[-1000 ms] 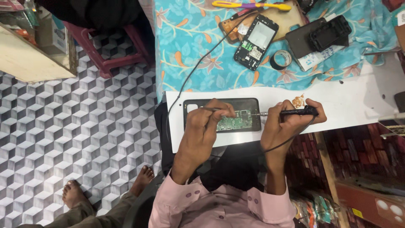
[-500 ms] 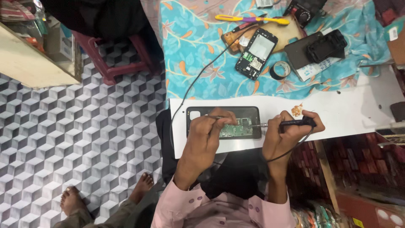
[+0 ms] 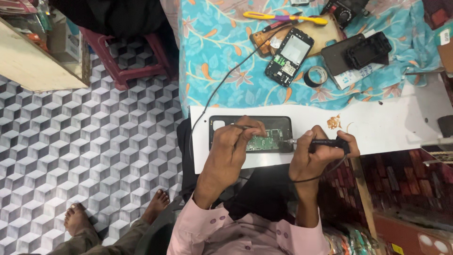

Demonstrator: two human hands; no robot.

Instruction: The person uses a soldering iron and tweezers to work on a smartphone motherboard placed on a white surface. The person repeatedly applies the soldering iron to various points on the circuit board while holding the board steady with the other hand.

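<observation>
Our right hand (image 3: 315,153) clenches a slim black iron (image 3: 317,141), tip just left of the grip on the green board (image 3: 262,141). Left hand (image 3: 238,141) pinches thin tweezers (image 3: 241,127) over the flat black phone (image 3: 222,128).

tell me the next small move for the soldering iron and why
Probably ease the soldering iron tip a touch further left onto the green circuit board: the right hand holds it level at the board's right edge, while the left hand steadies the opened phone.
</observation>
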